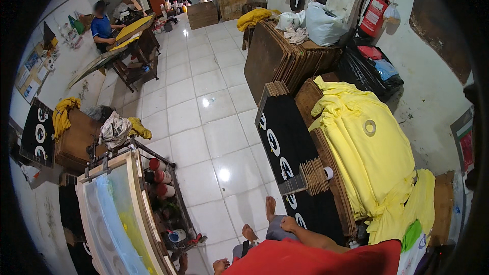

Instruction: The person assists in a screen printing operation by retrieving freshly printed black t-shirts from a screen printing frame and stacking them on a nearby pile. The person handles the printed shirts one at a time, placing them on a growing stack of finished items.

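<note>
My right hand (289, 223) hangs by my grey trouser leg with its fingers curled in, and nothing shows in it. Beside it stand upright racks of black printed fabric panels (285, 145) bearing white rings. At the lower edge my left hand (220, 265) is partly seen, its fingers curled and nothing visible in them. The wooden-framed printing screen (109, 214), smeared light blue and yellow, lies to its left on a metal stand. My bare feet (270, 208) are on the white tiles. Neither hand touches the panels or the screen.
A pile of yellow cloth (364, 147) covers boards at the right. Beyond it stand stacked brown boards (275, 53), with a fire extinguisher (373, 16) on the wall. Red-capped bottles (163, 176) fill the stand's shelf. Far left, a person (102, 26) works at a tilted table (133, 33).
</note>
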